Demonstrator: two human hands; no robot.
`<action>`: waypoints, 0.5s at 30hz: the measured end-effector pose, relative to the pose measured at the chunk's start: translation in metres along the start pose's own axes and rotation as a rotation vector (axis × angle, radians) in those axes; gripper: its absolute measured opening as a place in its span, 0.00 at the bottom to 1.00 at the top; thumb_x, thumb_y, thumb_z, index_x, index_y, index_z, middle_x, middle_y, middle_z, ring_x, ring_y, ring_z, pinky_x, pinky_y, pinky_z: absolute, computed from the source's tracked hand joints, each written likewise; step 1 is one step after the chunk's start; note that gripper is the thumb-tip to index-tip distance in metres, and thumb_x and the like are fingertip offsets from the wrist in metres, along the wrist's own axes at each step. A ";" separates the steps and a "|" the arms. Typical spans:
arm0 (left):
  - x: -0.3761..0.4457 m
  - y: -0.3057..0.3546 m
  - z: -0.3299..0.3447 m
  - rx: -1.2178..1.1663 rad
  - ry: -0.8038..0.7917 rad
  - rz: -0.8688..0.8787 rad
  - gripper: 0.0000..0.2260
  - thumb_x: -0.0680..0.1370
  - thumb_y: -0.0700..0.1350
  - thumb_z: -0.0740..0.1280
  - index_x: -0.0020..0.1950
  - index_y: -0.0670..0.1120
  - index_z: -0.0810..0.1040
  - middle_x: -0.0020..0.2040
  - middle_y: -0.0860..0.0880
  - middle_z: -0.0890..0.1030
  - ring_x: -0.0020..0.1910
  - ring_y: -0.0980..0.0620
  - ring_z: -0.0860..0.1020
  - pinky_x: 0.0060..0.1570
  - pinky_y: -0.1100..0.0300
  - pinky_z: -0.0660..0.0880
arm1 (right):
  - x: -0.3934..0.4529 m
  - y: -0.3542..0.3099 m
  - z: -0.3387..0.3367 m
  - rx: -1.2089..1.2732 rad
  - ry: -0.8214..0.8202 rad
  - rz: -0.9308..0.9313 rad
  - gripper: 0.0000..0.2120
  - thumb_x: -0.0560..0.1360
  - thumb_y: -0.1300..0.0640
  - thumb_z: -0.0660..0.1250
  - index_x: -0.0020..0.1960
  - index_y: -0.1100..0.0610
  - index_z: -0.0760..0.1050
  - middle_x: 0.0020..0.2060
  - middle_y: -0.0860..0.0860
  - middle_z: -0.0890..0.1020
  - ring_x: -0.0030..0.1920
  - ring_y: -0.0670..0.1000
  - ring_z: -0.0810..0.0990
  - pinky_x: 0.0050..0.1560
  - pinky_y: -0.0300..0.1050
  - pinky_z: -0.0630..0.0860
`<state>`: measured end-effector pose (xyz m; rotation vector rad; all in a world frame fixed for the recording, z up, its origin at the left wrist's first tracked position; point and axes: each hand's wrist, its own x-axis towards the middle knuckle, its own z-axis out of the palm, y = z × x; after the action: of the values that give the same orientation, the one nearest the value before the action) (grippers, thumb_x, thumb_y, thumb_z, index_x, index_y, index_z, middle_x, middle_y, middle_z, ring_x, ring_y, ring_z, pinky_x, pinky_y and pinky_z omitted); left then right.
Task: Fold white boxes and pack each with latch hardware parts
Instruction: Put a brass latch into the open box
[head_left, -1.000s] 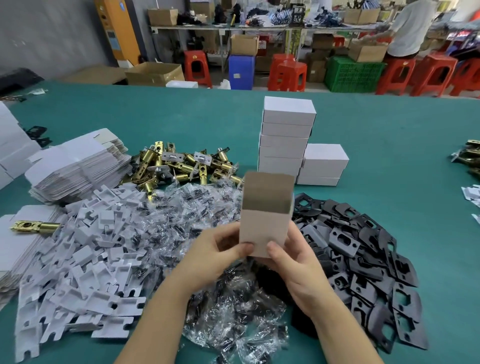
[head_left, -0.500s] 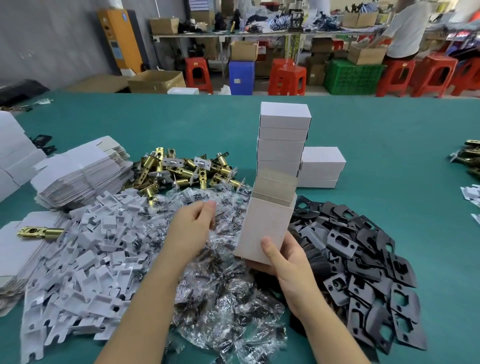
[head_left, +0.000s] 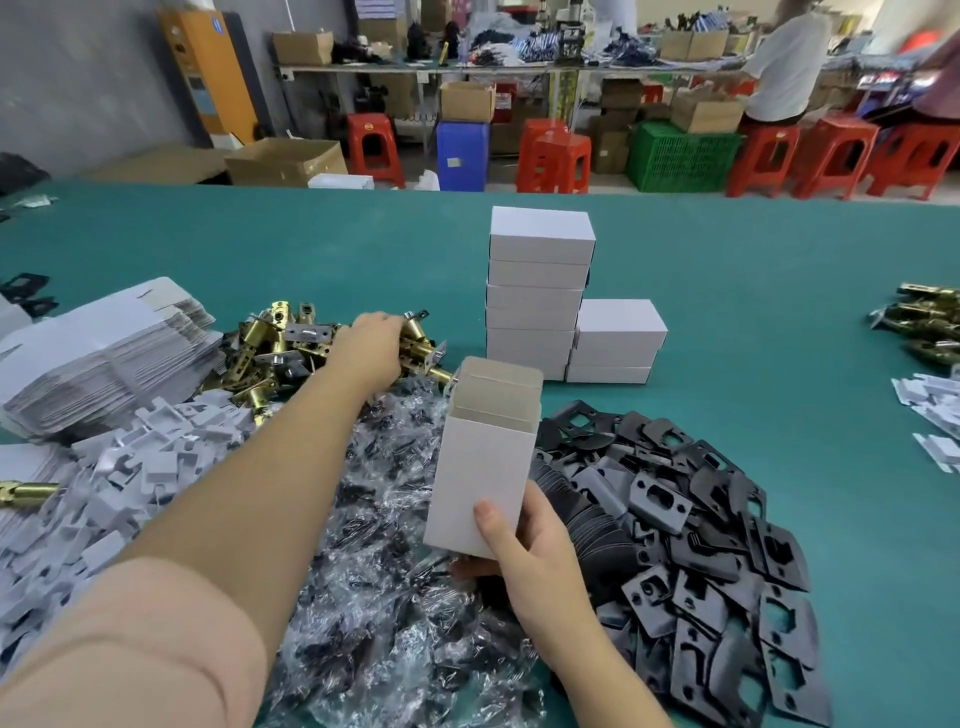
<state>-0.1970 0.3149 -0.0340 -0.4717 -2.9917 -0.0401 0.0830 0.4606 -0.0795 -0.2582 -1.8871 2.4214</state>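
Partway through, judging by the layout. Already done: seven or so closed white cardboard boxes (head_left: 540, 291) stacked in two columns just beyond the upright open white carton (head_left: 485, 467), a tall column and a shorter one (head_left: 615, 340) touching its right side. Whether those hold parts cannot be told; all lids shut.

In hand now: the open carton, folded into shape, top flaps up, brown inside showing, nothing visible within. Gripped near its bottom by the right hand (head_left: 535, 561), thumb across the front face, other fingers curled behind and underneath. Held above the heap of clear plastic bags of small dark screws (head_left: 374, 571).

Reaching left of and beyond the carton: the left hand (head_left: 371, 345), resting on the pile of brass-coloured metal latch bolts (head_left: 270, 348). Fingers hidden past the knuckles, so grip or no grip cannot be told. Probably fetching the first part for this carton.

Left to do, as a judgement: latch into the carton, then likely one of the flat black metal strike plates (head_left: 691, 545) heaped just right of the carton, a screw bag from beneath it, perhaps a white plastic insert (head_left: 130, 467) from the pile to its left, then flaps closed and carton stacked.

Plenty of work remaining: a thick stack of flat unfolded white box blanks (head_left: 98, 358) far left of the carton, on the green table (head_left: 779, 291), and large piles of every part.
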 end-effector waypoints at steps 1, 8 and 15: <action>0.006 -0.003 0.004 0.015 -0.006 -0.033 0.22 0.77 0.34 0.63 0.70 0.46 0.73 0.65 0.44 0.77 0.64 0.42 0.74 0.63 0.43 0.72 | 0.000 0.001 -0.001 0.001 -0.002 0.003 0.17 0.75 0.46 0.71 0.61 0.49 0.76 0.53 0.50 0.85 0.48 0.59 0.87 0.39 0.49 0.84; 0.023 -0.016 0.013 -0.050 0.028 -0.224 0.13 0.80 0.46 0.70 0.60 0.43 0.72 0.53 0.42 0.80 0.53 0.41 0.77 0.53 0.46 0.78 | 0.004 0.005 -0.002 -0.033 0.000 0.006 0.22 0.70 0.38 0.72 0.60 0.46 0.77 0.54 0.47 0.85 0.48 0.58 0.87 0.43 0.55 0.85; 0.011 -0.018 -0.008 -0.211 0.241 -0.335 0.04 0.82 0.40 0.65 0.55 0.41 0.75 0.49 0.41 0.81 0.50 0.39 0.78 0.43 0.49 0.73 | 0.006 0.007 -0.004 -0.023 -0.002 -0.002 0.13 0.71 0.40 0.72 0.55 0.40 0.79 0.53 0.46 0.85 0.49 0.56 0.87 0.40 0.52 0.85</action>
<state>-0.2124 0.3010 -0.0246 0.0227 -2.8021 -0.4120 0.0784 0.4639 -0.0881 -0.2555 -1.9157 2.4015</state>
